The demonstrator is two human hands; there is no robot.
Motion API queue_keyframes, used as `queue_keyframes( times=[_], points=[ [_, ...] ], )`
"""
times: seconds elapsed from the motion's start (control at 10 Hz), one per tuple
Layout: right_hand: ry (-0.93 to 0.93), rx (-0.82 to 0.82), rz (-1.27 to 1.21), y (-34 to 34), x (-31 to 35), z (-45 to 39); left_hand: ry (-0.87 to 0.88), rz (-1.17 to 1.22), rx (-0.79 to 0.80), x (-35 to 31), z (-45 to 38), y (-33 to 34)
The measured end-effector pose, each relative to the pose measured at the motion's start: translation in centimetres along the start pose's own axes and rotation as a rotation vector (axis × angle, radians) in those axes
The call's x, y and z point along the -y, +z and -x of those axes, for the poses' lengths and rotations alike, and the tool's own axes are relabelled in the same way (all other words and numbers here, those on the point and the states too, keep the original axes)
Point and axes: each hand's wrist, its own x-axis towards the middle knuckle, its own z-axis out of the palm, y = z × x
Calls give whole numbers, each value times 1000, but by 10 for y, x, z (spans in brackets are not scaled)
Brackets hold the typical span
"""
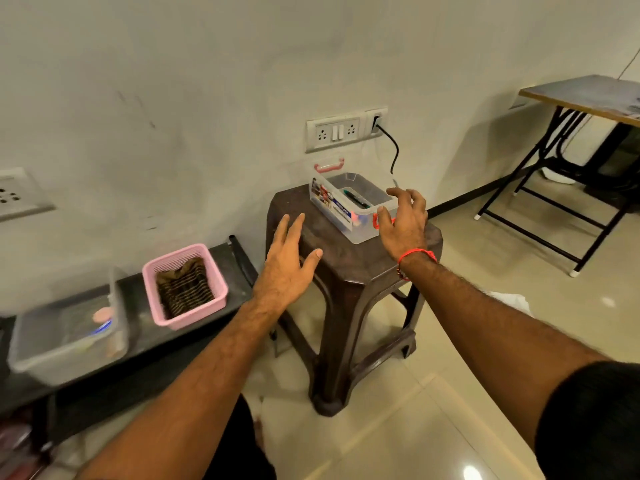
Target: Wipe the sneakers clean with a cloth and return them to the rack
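Head view. The left hand, fingers straight and spread, is held out over the near left edge of a brown plastic stool. The right hand, fingers loosely bent and gripping nothing, is at the near end of a clear lidless box on the stool. A brown cloth lies in a pink basket on the dark rack. No sneakers can be made out.

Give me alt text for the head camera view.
Two bare hands reach over a dark brown stool: the left hand open above its top, the right hand at a clear plastic box on it. A pink basket sits left.
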Motion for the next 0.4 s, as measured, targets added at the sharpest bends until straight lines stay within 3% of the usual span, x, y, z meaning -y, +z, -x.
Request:
queue_keyframes(
  times=[0.4],
  points=[
    [-388, 436, 335, 6, 135, 131, -83, -143, -200, 29, 119, -111]
  ],
)
